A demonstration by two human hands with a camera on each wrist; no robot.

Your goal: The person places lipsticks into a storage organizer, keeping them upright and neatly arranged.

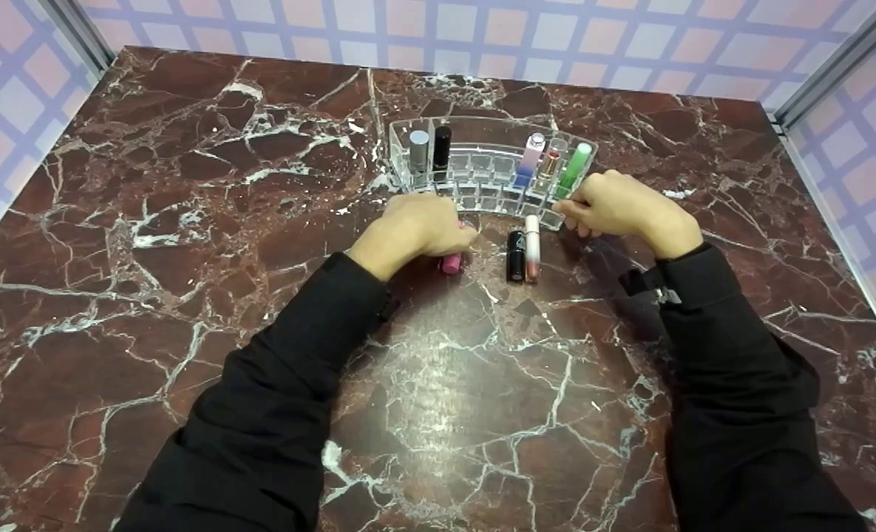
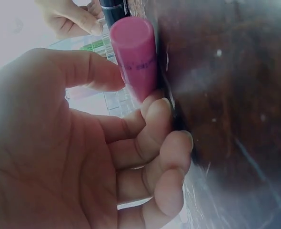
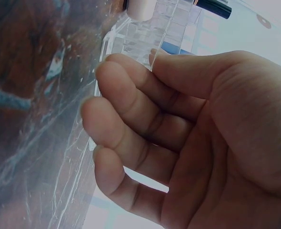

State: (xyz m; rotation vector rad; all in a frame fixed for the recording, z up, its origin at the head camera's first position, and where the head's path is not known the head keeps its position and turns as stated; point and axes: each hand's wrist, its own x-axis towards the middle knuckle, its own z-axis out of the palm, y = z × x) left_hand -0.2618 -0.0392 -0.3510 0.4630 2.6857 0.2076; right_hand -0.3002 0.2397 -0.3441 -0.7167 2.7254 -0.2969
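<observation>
My left hand (image 1: 419, 227) is at the front left of a clear lipstick organizer (image 1: 474, 199) and pinches a pink cosmetic tube (image 2: 136, 57) between thumb and forefinger. The tube lies low, close to the tabletop, its round end facing the left wrist camera. The left hand's other fingers are curled beside the tabletop. At the organizer's front right corner, my right hand (image 1: 622, 208) pinches the clear wall between thumb and forefinger. In the right wrist view the remaining fingers (image 3: 109, 121) are bent and hold nothing. A black tube (image 1: 516, 255) and a pale tube (image 1: 532, 247) lie side by side between the hands.
Upright in the organizer are a grey-capped tube (image 1: 419, 151) and a black one (image 1: 442, 148) on the left. Towards its right stand a pink-and-blue tube (image 1: 531, 159), a small red-tipped tube (image 1: 549, 168) and a green one (image 1: 575, 166). Patterned panels border the marbled table (image 1: 186, 295).
</observation>
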